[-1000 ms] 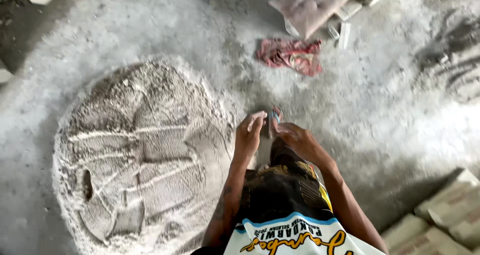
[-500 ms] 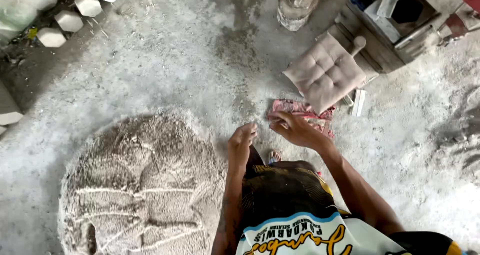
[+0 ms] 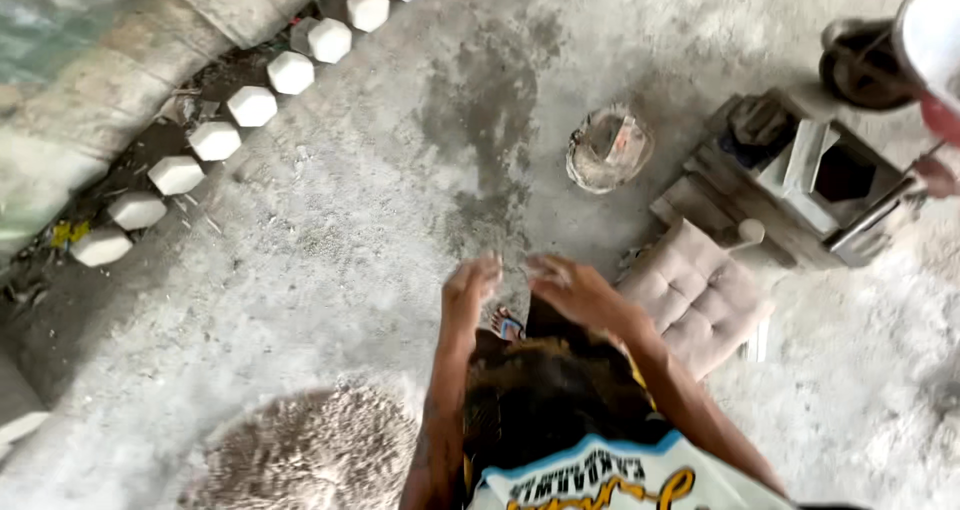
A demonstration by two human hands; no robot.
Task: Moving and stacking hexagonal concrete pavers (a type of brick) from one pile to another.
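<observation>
My left hand (image 3: 470, 285) and my right hand (image 3: 568, 288) are raised side by side over the concrete floor, a small gap between them. Both are dusty and blurred, and I see nothing in either. Just below them a sandalled foot (image 3: 505, 322) shows past my dark shorts. A beige tufted cushion (image 3: 695, 295) lies right of my right hand. The rim of a grey sand-and-cement pile (image 3: 310, 450) sits at the lower left, under my left forearm.
A dirty bucket (image 3: 608, 148) stands ahead of my hands. A block-mould frame (image 3: 800, 170) and a wheel (image 3: 855, 65) are at the upper right. A row of white hexagonal blocks (image 3: 250, 105) lines the wall's foot (image 3: 90, 90) at the upper left.
The view has swung forward: the pile slid to the bottom edge, and the bucket and mould frame came into view. The red cloth is out of sight. My hands stay close together.
</observation>
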